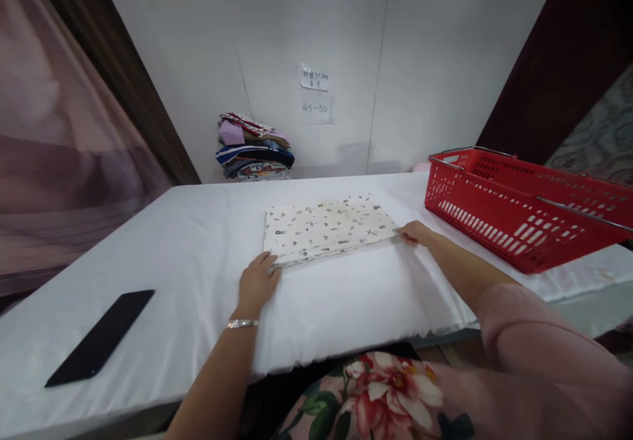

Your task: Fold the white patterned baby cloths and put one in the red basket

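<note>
A white cloth (329, 223) with a small scattered print lies folded into a rectangle on the white-covered table (198, 242). Its near edge lifts slightly, pinched at both corners. My left hand (258, 283), with a silver bracelet at the wrist, closes on the near left corner. At the near right corner, my right hand (416, 232) grips the same edge between thumb and fingers. Some fingertips are hidden by the fabric and the hands.
A red plastic basket (499, 212) with metal handles stands at the right. A black phone (101, 338) lies at the left front. Behind the table's far edge rises a stack of folded clothes (254, 150). Paper labels (317, 107) hang on the wall.
</note>
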`<state>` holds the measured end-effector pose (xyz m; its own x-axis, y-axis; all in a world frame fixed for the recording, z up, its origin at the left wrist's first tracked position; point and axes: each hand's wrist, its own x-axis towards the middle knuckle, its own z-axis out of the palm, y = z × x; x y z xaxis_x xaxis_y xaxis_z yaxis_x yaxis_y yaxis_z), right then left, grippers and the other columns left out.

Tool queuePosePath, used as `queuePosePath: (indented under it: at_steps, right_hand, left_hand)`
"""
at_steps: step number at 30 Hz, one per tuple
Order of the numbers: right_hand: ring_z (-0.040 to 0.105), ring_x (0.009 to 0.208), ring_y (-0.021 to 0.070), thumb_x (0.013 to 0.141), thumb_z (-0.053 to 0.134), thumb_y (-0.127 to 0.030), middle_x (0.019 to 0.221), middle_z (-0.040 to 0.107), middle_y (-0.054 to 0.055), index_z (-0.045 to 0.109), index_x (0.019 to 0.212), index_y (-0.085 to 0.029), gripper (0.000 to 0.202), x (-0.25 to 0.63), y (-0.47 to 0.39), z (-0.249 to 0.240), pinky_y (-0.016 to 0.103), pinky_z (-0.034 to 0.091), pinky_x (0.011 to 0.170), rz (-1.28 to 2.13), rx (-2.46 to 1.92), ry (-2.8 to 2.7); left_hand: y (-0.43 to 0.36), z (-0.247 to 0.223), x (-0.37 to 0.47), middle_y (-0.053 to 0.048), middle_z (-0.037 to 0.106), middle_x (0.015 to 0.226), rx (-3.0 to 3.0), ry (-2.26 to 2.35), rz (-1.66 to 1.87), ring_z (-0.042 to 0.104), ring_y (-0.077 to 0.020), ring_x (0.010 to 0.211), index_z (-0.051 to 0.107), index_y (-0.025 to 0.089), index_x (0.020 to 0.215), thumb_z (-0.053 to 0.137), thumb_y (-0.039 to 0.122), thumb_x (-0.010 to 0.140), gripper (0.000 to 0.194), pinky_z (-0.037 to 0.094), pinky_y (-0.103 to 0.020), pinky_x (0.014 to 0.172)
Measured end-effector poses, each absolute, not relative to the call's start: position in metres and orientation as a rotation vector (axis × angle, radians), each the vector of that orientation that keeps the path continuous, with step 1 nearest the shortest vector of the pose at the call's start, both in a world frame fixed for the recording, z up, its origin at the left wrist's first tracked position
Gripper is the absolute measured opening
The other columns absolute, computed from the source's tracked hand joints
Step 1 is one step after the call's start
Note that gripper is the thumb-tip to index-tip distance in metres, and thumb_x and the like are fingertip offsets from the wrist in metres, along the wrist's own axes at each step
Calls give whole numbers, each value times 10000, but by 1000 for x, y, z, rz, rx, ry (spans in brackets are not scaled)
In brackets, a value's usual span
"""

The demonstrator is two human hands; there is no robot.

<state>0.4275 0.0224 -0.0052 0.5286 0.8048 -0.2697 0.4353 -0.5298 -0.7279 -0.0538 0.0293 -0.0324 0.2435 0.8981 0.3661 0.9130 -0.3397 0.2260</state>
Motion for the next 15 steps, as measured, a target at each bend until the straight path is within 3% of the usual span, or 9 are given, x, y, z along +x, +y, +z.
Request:
queuePosePath:
  at_steps: [4, 15]
  right_hand:
    - [451, 418, 82, 750, 684, -448, 439, 503, -10, 550, 610, -150, 356, 428, 24, -4, 192, 329, 406, 782, -2201, -1030]
    - [425, 416, 69, 725, 704, -289, 468, 495, -35, 560, 660, -145, 213, 429, 26, 0, 191, 292, 418, 645, -2262, -1103]
  left_hand:
    - [30, -34, -55, -57, 557, 1290, -2454, -1784, -708, 586, -243, 1077, 636, 217, 1121, 475, 332, 818, 363, 481, -369, 925]
    - [31, -33, -55, -57, 554, 1295, -2473, -1792, -690, 581, -247, 1091, 632, 209, 1126, 471, 322, 819, 364, 475, -379, 939]
